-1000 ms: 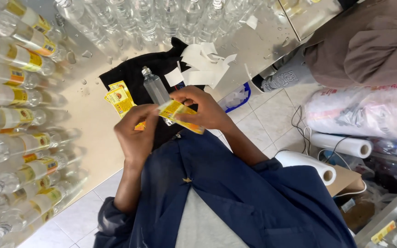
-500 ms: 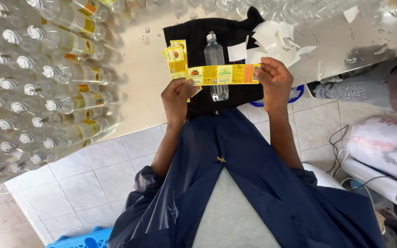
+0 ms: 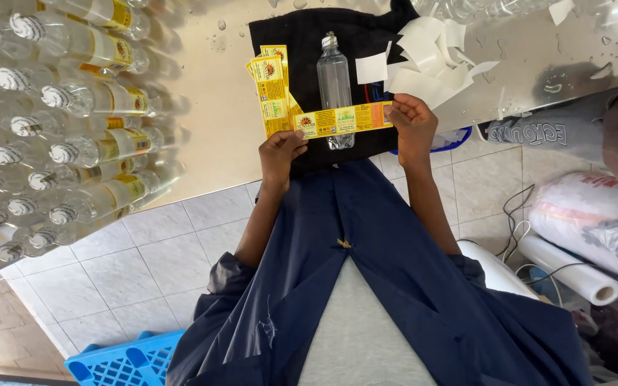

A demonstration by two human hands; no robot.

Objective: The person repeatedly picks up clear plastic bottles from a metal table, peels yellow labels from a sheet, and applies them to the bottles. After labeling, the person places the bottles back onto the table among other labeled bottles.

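Stretching flat over the bottle (image 3: 335, 78), the yellow label (image 3: 343, 119) is pinched endwise by left fingers (image 3: 296, 140) and right fingers (image 3: 397, 109).

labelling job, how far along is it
Done: many labelled bottles lie in rows on the metal table, and peeled white backing papers are piled by the black cloth. In hand: left hand and right hand stretch one yellow label over a bare bottle. Left: sticking it on, plus the spare labels beside it.
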